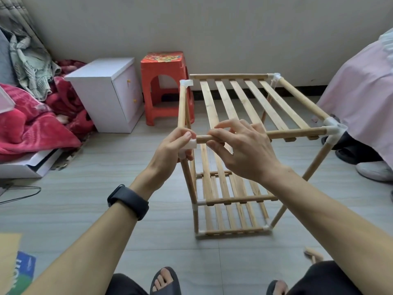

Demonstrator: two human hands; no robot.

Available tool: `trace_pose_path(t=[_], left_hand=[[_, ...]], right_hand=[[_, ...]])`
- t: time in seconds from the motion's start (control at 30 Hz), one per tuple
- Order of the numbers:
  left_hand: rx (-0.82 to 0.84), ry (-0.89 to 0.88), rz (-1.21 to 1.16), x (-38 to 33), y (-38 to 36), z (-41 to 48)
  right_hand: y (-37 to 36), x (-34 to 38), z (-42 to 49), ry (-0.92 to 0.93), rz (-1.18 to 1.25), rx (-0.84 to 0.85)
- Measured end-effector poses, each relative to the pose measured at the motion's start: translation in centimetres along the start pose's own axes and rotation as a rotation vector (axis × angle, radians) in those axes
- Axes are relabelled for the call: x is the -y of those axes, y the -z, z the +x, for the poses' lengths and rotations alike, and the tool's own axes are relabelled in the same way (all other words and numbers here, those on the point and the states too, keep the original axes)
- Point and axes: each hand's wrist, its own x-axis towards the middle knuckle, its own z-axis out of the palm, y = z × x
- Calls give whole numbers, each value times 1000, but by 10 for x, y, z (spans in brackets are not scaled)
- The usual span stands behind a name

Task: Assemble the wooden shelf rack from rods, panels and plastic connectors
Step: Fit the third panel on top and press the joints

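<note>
A wooden shelf rack (244, 103) stands on the floor in front of me, with slatted panels at three levels and white plastic connectors at the corners. My left hand (173, 150) grips the near left corner connector (191, 144) on top of its upright rod. My right hand (244, 150) pinches the front rod of the top panel (297, 133) near its left end, which sits at the mouth of that connector. The rod's right end is seated in the near right connector (333, 128). The far left connector (186, 83) has an open socket beside the panel's rear rod.
A white drawer cabinet (106, 92) and a red plastic stool (165, 81) stand against the wall behind the rack. Red bedding (32, 124) lies at the left. Another person's legs and shoe (374, 170) are at the right. A short wooden piece (313, 253) lies near my feet.
</note>
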Motion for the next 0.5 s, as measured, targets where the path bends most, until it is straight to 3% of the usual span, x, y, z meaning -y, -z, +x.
trace_pose_path(t=[0.23,0.5], left_hand=[[-17,-9,-10,5,1,3],[-62,-44,133,6,-2,6]], right_hand=[[-3,6,-3,6,-13,-1],[-5,10,4,-32,-14,50]])
